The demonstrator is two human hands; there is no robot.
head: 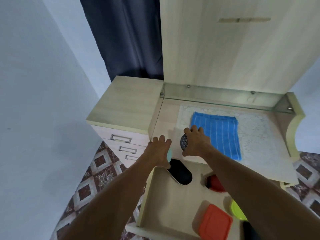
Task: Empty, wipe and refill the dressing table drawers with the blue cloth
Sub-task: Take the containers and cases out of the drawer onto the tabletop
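The pale wood dressing table (170, 116) top lies under both hands, its open drawer (173, 196) below the wrists. The folded blue cloth (220, 134) lies just beside the right hand (195, 142), which grips a dark patterned oval (184, 142). The left hand (159, 151) holds a pale teal piece (169, 155).

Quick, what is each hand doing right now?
Left hand: holds a pale teal item, mostly hidden.
Right hand: grips a dark patterned oval item.
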